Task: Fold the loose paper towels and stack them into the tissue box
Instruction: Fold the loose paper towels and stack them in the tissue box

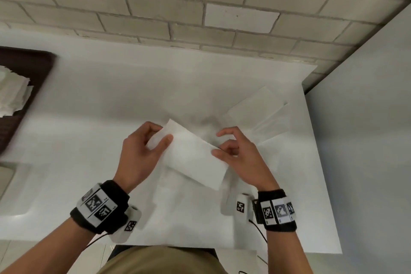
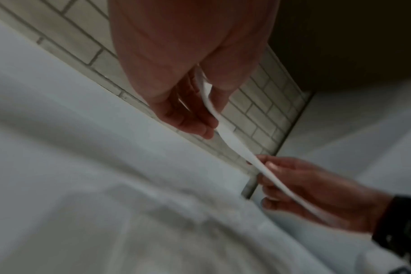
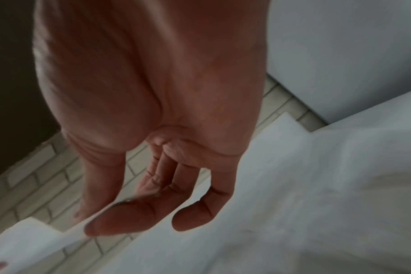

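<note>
A folded white paper towel [image 1: 193,155] is held level a little above the table, between both hands. My left hand [image 1: 162,134] pinches its far left end, thumb on top and fingers underneath. At the towel's right end my right hand [image 1: 219,143] pinches the edge with the thumb on top. The left wrist view shows the paper towel [image 2: 225,133] edge-on as a thin strip running from my left hand [image 2: 211,118] down to the right hand [image 2: 293,185]. In the right wrist view my right hand [image 3: 99,216] grips the towel's edge [image 3: 24,239]. No tissue box is in view.
Folded towels [image 1: 260,111] lie overlapped on the white table [image 1: 100,95] at the right, near a grey side wall [image 1: 367,118]. A dark brown tray [image 1: 22,62] at the left edge holds loose crumpled towels [image 1: 11,93]. A brick wall [image 1: 178,6] runs behind.
</note>
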